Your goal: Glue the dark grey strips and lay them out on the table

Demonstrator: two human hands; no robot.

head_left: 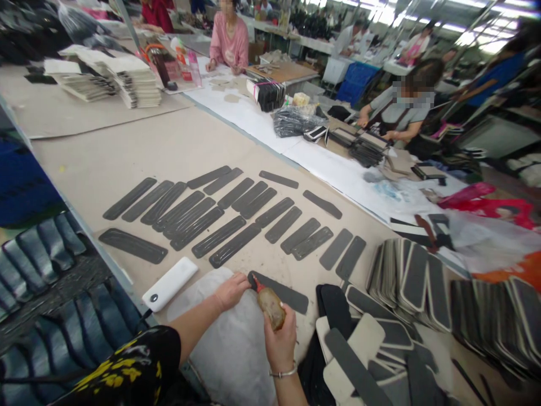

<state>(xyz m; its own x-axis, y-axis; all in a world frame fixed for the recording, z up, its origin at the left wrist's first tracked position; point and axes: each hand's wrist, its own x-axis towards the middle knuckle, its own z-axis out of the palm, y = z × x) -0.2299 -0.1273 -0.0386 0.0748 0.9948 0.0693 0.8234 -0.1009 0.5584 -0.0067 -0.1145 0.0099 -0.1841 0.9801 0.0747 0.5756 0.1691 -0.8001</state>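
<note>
Right hand [279, 332]: lower center of the frame; my fingers are clamped around the squeeze bottle [273, 310], probably so that one grip both aims and presses.
Red nozzle [257, 285]: tilted down toward the left end of the dark strip [285, 292], presumably to bring the tip close to its face; I cannot tell whether it touches.
Left hand [231, 290]: center of the frame; my fingertips are close together at the strip's left end, likely to steady it. I cannot tell whether they pinch or only press.
Strip: flat on the table covering [169, 135], just right of center, its length running toward the lower right.
Spread strips [235, 246]: mid-frame, mostly laid face up in slanting rows; several carry glossy lines, so the spacing probably keeps wet faces apart.
Loose pile [355, 363]: lower right, near my right hand, seemingly for short reach.
Stacked pieces [414, 276]: right side, standing on edge in tight rows, perhaps to save space.
</note>
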